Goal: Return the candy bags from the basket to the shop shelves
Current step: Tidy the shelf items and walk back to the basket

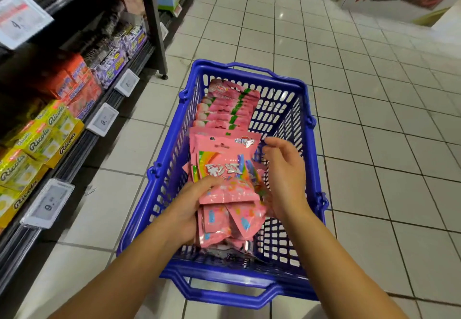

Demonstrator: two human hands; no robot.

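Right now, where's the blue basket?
In the head view the blue basket sits on the tiled floor at centre frame, just right of the shop shelves, with pink candy bags inside.

Basket [287, 86]: blue, slotted lattice walls. Candy bags [224, 169]: pink, rainbow stripes on the front bag; rear row pink with green bands. Floor [349, 69]: off-white tiles, dark grout grid. Lower left of the frame: yellow boxes [45, 139]; above them, orange boxes [72, 79].

Yellow Ricola boxes [42, 141] sit above white price tags [47, 204], beside tiled floor [374, 94].
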